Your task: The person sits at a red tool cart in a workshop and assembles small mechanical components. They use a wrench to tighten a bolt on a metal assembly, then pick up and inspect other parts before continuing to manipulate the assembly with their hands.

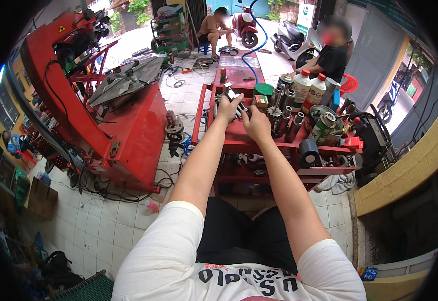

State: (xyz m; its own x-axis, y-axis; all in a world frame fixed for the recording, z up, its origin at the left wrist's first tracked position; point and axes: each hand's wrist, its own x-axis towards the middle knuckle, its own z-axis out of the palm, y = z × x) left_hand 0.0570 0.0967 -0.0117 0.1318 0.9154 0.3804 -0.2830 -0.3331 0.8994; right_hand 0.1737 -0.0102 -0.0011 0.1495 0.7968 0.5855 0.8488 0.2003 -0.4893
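Both my hands are above the top tray of a red tool cart (236, 146). My left hand (227, 109) is closed around a silver metal tool (231, 93) with a jawed head, like an adjustable wrench. At the tool's darker lower end, the fingers of my right hand (257, 124) are also closed on it. My fingers cover part of the tool, so its exact kind is unclear. Right of my hands stand several metal cylinders (294, 127), close to a small yellowish box (261, 102) and a green-lidded container (264, 90).
Bottles with red caps (303, 86) and a spray can (324, 125) crowd the cart's right side. A large red machine (133, 138) stands left, with cables on the tiled floor. One person (331, 55) sits at the right, another (214, 27) farther back near a red scooter (245, 26).
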